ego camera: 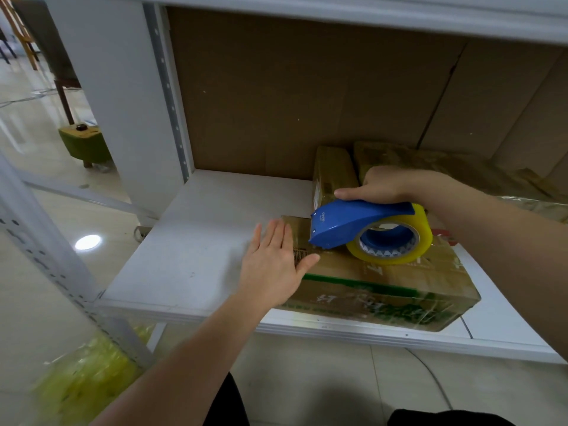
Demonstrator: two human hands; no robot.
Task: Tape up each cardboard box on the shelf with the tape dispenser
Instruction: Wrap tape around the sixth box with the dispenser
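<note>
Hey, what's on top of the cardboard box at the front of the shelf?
On the front cardboard box sits the blue tape dispenser, gripped by the right hand. The left hand presses flat on the box's left end. The box top beneath both is hidden.

Looked like a stockroom or small packing space. There was a white metal shelf [196, 241] with perforated uprights [167, 87], backed with plain cardboard [276, 96], and taped boxes [384, 290] sat on it. Glossy tiled floor [46, 167], a green stool [84, 142] and chair legs [64, 99] off to the side.
</note>
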